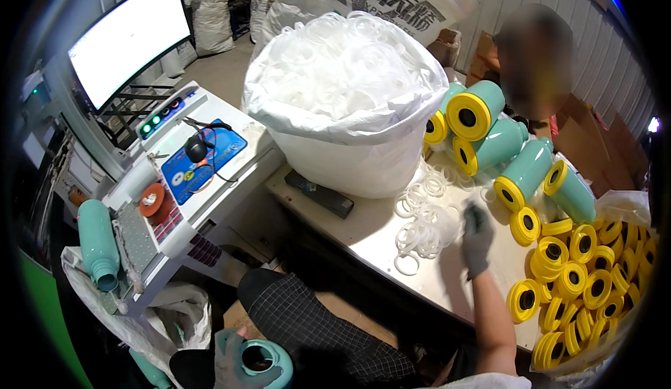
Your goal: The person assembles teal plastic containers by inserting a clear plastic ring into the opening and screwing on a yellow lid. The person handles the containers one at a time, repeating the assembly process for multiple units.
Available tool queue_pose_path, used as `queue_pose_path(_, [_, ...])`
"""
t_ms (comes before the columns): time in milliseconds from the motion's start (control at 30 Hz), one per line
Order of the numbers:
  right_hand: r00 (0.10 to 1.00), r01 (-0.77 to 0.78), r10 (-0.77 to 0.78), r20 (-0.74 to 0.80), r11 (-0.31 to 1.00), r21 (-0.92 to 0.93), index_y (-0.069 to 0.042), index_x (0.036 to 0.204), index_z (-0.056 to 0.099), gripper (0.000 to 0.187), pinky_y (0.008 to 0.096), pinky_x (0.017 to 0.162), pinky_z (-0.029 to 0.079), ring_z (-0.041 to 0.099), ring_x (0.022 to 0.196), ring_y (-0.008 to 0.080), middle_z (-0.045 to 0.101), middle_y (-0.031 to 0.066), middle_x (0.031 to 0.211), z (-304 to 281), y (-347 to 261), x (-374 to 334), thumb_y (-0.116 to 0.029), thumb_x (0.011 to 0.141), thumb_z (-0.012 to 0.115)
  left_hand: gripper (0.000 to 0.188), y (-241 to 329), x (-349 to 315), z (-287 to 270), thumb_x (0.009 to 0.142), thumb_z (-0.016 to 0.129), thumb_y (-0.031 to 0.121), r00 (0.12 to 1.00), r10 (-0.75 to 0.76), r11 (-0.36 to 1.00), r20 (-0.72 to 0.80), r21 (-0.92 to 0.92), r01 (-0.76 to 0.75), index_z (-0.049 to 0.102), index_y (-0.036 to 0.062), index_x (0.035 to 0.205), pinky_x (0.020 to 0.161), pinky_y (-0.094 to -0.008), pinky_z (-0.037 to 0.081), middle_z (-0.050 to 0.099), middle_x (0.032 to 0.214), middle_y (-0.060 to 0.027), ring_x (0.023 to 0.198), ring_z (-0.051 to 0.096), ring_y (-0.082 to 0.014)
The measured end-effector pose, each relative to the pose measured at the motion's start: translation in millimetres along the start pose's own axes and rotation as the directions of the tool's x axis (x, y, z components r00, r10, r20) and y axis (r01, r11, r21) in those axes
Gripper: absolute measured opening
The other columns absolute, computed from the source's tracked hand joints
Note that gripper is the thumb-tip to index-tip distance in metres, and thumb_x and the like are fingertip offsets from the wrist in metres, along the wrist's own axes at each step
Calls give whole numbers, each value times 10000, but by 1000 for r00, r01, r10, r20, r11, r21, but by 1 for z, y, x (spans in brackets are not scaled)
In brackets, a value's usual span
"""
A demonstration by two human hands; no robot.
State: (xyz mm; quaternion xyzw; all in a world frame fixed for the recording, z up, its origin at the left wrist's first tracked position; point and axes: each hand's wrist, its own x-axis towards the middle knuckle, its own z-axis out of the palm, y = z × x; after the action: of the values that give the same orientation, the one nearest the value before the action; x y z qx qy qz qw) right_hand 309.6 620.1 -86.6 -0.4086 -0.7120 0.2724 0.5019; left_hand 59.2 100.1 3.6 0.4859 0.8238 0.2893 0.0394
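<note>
left hand (229,355) fingers grasp green bottle (282,373), best held steady; right hand (477,238) beside white rings (432,229), grip unclear.

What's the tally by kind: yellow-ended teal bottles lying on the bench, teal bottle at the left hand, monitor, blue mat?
Yellow-ended teal bottles: 5, some partly hidden
Handheld bottle, in left hand: 1
Monitor: 1
Blue mat: 1
Total: 8

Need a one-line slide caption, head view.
Gloved left hand grips an open teal bottle; gloved right hand near loose white rings.
</note>
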Motion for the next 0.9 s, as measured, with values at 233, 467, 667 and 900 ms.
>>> queue_pose_path(233, [315,154,-649,692,755,638,-137,1120,739,241,414,942,543,664,1088,276,679,92,1173,113,-236,-188,-278,925,722,696,50,11,-4,738,860,240,979,171,984,-107,69,-165,602,85,1365,942,-519,534,616,1297,-187,1156,611,-445])
queue_pose_path(467, [325,357,-844,427,527,771,-121,1163,714,287,444,975,523,644,1172,294,663,74,1285,125,-273,-229,-251,907,695,253,34,-17,-34,707,756,113,972,70,995,-222,81,-53,704,84,953,932,-507,532,683,1030,-135,1023,634,-420])
queue_pose_path(667, [271,332,-830,487,556,762,-115,1110,690,342,476,905,516,640,1044,291,651,77,1137,108,-301,-223,-347,864,741,190,21,-21,-34,690,733,109,982,102,995,-161,17,-100,678,72,868,971,-552,493,661,949,-147,1001,619,-420])
queue_pose_path(900, [71,165,-724,686,687,708,-93,1120,612,347,460,797,481,627,975,323,624,117,1048,116,-308,-245,-326,883,712,415,22,-29,-51,808,790,216,981,122,940,-152,334,-65,683,103,1193,1032,-588,464,685,1054,-135,1045,653,-356])
